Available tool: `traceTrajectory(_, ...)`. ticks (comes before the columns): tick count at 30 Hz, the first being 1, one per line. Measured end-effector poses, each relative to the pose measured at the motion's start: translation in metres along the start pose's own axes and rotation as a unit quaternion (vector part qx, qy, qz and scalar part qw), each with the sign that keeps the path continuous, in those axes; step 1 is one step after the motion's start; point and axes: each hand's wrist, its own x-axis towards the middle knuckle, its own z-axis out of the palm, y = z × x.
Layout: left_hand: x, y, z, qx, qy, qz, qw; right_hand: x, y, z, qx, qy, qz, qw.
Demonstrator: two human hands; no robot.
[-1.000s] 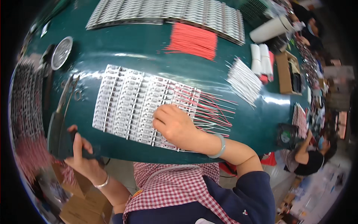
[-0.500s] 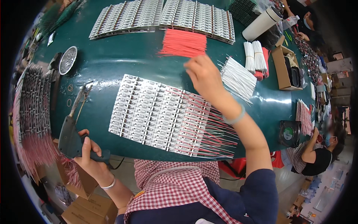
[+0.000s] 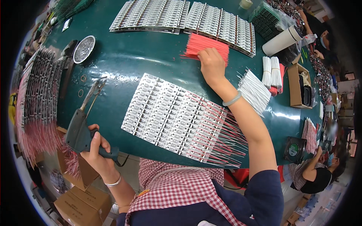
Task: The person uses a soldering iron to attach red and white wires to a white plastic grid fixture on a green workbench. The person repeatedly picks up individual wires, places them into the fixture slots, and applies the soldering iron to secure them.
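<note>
My left hand (image 3: 97, 150) is wrapped round the grip of a dark green soldering gun (image 3: 79, 130), its long metal tip angled up over the table. Out over a pile of cut red wires (image 3: 207, 43), my right hand (image 3: 212, 67) has its fingers bent down and closed on the pile's near edge. How many wires the fingers pinch is hidden. Between the hands lies a panel of small whitish metal-and-plastic parts (image 3: 166, 116) in rows. Red and white wires run from its right-hand columns toward the table's front edge. Loose white wires (image 3: 254, 92) lie to the right of my right forearm.
More part panels (image 3: 151, 15) lie along the back. A metal bowl (image 3: 84, 49) and a tall stack of wired panels (image 3: 41, 90) stand left. Bundled white wires (image 3: 275, 71), a white flask (image 3: 283, 40), an open carton (image 3: 298, 84) and a black fan (image 3: 293, 148) are right. Other people work beyond.
My right hand has reached away from above the panel's far edge onto the red wires, and its fingers have come down on them. My left hand still holds the soldering gun. The whole view has shifted.
</note>
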Motion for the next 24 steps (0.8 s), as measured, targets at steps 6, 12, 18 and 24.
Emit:
traceTrajectory(6, -0.001, -0.007, 0.005, -0.005, -0.037, -0.030, 0.999, 0.017, 0.002, -0.025, -0.020, -0.004, -0.030, 0.999)
traceTrajectory(12, 0.001, -0.005, -0.002, -0.008, -0.046, -0.029, 0.999, 0.054, -0.041, -0.103, -0.114, -0.171, -0.170, 0.964)
traceTrajectory(18, -0.013, -0.003, 0.015, 0.011, -0.040, -0.053, 0.998, 0.060, -0.095, -0.123, -0.275, -0.460, -0.208, 0.818)
traceTrajectory(24, -0.022, 0.001, -0.005, 0.000, -0.087, -0.099, 0.991, 0.037, -0.084, -0.091, -0.249, -0.506, -0.171, 0.808)
